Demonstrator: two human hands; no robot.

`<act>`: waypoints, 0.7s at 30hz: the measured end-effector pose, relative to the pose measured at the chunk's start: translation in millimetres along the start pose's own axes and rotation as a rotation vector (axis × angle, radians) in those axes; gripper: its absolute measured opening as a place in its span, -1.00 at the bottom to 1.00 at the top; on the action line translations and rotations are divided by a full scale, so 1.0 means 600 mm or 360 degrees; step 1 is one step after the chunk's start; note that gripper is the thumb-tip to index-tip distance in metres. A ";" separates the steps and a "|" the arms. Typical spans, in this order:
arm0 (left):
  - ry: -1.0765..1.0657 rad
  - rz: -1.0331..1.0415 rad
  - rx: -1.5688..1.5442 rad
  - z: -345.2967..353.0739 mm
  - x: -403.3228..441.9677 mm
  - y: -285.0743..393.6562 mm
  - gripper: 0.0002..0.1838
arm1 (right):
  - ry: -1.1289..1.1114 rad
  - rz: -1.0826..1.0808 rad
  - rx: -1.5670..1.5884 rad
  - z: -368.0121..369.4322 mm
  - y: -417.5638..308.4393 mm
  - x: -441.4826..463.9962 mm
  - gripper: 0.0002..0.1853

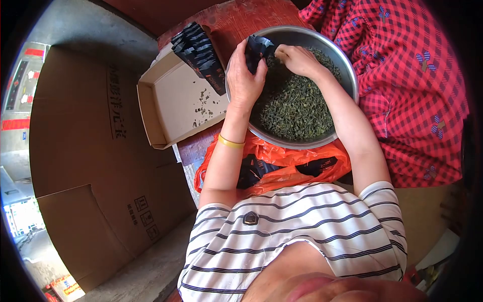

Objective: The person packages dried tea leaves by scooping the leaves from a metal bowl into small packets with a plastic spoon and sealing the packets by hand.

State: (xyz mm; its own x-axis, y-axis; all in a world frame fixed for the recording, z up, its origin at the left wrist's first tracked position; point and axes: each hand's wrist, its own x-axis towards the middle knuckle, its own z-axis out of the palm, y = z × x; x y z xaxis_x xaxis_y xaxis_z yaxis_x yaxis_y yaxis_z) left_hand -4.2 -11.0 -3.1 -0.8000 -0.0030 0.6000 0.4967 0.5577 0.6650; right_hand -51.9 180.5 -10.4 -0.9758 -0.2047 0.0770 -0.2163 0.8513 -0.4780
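Note:
A wide metal bowl (350, 75) holds a heap of dry green leaves (297, 108). Over its left part, my left hand (245, 78) is wrapped round a small black pouch (257, 48). Close to the pouch's right side is my right hand (299, 60), its fingers curled together above the leaves; whatever they hold, if anything, is hidden. Several black pouches (201, 50) stand in a row in an open cardboard tray (163, 108) left of the bowl. Bits of leaf are scattered on the tray's floor.
An orange-red plastic bag (289, 176) with black packets inside lies between the bowl and my body. A large cardboard box (75, 126) stands at the left. Red checked cloth (407, 100) covers the right side. The red table (226, 22) shows behind the bowl.

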 end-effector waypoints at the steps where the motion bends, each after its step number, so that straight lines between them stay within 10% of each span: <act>1: 0.0015 -0.0004 -0.0008 0.000 0.001 0.001 -0.33 | -0.0082 -0.0010 0.0067 -0.002 -0.004 0.001 -0.72; 21: 0.0015 0.0091 0.0019 0.000 0.003 0.001 -0.33 | 0.1010 -0.0579 0.1039 -0.062 -0.030 -0.013 -0.69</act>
State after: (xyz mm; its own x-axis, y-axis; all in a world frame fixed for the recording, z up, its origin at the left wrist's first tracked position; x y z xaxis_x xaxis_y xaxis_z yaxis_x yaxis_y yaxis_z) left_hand -5.4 -10.5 -1.7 -0.7669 0.0214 0.6414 0.5376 0.5672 0.6239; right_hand -41.6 184.9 30.4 -0.7308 0.0586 0.6801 -0.6332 0.3141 -0.7074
